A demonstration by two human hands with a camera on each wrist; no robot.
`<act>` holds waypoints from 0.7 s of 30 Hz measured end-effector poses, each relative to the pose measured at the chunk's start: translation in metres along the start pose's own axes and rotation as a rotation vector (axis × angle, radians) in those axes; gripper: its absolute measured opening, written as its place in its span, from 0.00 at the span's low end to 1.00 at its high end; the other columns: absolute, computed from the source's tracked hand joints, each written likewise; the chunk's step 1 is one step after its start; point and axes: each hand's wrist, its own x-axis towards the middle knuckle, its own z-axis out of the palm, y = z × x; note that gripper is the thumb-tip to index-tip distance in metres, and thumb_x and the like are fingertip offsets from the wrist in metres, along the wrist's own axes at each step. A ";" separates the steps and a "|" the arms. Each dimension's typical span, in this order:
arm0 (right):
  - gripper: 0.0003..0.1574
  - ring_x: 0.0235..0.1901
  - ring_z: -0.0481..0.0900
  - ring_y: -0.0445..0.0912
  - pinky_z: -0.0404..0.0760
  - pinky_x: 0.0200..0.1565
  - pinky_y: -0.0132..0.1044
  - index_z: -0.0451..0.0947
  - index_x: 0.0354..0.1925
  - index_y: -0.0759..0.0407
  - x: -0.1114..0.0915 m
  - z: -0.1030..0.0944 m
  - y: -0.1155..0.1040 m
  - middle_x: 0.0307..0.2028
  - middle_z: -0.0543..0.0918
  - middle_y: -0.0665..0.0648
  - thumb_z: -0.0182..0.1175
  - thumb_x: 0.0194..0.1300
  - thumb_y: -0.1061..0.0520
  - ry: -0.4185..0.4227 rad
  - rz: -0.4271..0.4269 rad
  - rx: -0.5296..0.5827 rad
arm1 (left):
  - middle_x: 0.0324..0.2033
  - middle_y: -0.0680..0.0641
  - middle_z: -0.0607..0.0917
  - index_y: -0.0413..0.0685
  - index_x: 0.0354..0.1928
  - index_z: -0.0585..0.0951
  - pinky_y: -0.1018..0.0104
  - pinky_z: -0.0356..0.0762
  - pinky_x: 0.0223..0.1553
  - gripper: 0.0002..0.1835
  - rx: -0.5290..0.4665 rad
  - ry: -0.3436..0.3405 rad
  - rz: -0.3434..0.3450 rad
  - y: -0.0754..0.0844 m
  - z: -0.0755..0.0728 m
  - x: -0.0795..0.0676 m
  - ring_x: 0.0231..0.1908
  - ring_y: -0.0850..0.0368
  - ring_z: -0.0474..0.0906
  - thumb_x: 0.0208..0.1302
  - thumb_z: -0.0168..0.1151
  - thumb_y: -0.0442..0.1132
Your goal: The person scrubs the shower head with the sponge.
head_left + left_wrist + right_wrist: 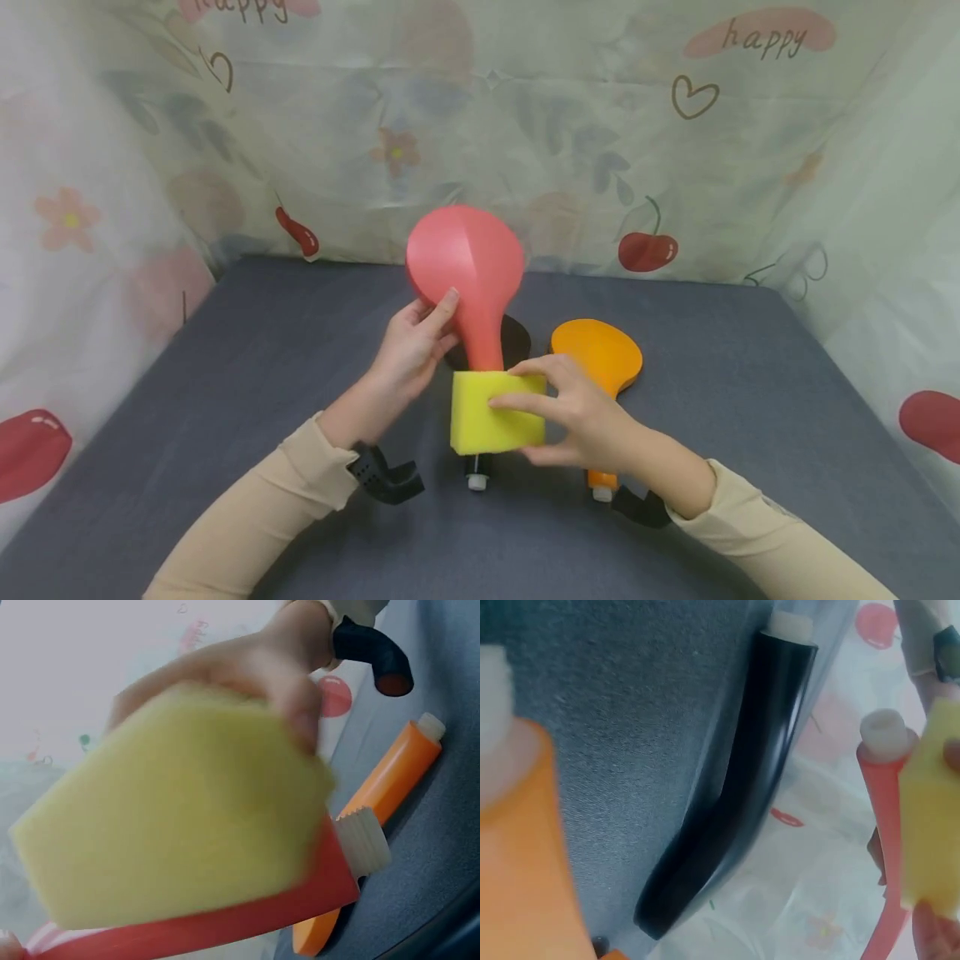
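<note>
Up off the table, a red hand shower head (467, 258) is tilted with its round end upward. My left hand (408, 350) grips it at the side of the round end, thumb in front. My right hand (588, 412) holds a yellow sponge (480, 429) with spread, bent fingers. The sponge lies over the shower head's handle and hides most of it in the head view. In the left wrist view the white threaded end (364, 840) sticks out past the sponge (165, 825).
Behind the sponge a black shower head (516, 342) lies on the dark table (315, 333), partly hidden. To its right is an orange shower head (596, 352), partly covered by my right hand. A patterned curtain (510, 125) encloses the back and sides.
</note>
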 end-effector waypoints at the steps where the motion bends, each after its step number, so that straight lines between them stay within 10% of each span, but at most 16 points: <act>1: 0.41 0.47 0.69 0.49 0.73 0.44 0.43 0.77 0.50 0.48 -0.001 0.000 -0.001 0.49 0.73 0.60 0.78 0.32 0.53 -0.022 -0.013 0.006 | 0.51 0.48 0.76 0.41 0.63 0.67 0.71 0.79 0.46 0.24 -0.008 0.013 0.002 0.001 0.000 0.000 0.43 0.63 0.78 0.68 0.53 0.42; 10: 0.37 0.52 0.68 0.47 0.77 0.49 0.39 0.76 0.50 0.46 -0.009 -0.001 -0.003 0.51 0.72 0.57 0.77 0.38 0.52 -0.155 -0.035 0.083 | 0.38 0.53 0.78 0.38 0.59 0.68 0.74 0.79 0.39 0.22 -0.092 0.077 0.018 0.005 -0.001 0.000 0.35 0.65 0.79 0.66 0.55 0.39; 21: 0.36 0.50 0.68 0.51 0.77 0.42 0.38 0.73 0.52 0.54 0.001 0.000 0.014 0.52 0.70 0.62 0.73 0.42 0.61 0.024 0.134 0.178 | 0.32 0.54 0.81 0.42 0.52 0.67 0.74 0.81 0.37 0.18 -0.041 0.072 -0.012 0.004 -0.004 -0.003 0.32 0.67 0.81 0.64 0.58 0.39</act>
